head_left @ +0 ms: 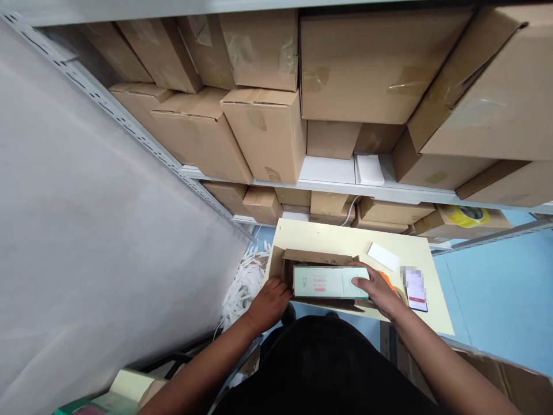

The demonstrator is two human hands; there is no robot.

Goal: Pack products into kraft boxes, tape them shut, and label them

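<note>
My right hand (377, 290) grips the right end of a white and green printed box (330, 282), thumb on top. This printed box lies level over the opening of a cardboard box (317, 256), whose flaps stand open on the pale yellow table (337, 233). At the left end, my left hand (270, 302) has its fingers curled over the cardboard box's near left edge. How deep the printed box sits inside I cannot tell.
Right of the cardboard box are a small white box (383, 256), a phone (415, 288), and an orange object (389, 280) beside a tape roll (402, 295). Shelves (328, 169) with cartons rise behind. White paper strips (244, 285) lie at left.
</note>
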